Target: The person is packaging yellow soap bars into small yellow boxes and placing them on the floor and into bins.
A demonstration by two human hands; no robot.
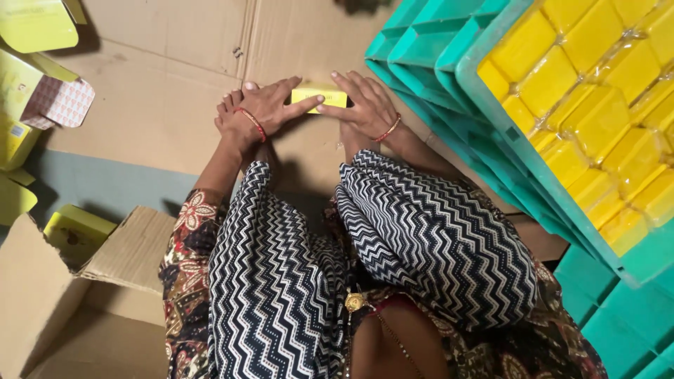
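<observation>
A small yellow carton lies on flattened brown cardboard in front of me. My left hand grips its left end, thumb pressed on top, a red bangle on the wrist. My right hand holds its right end with the fingers curled over the top edge. Both wrists rest above my knees, which are covered in black and white zigzag cloth.
A teal plastic crate at the right holds several wrapped yellow bars, stacked on more teal crates. Yellow cartons lie at the upper left. An open brown cardboard box with a yellow carton sits at the lower left.
</observation>
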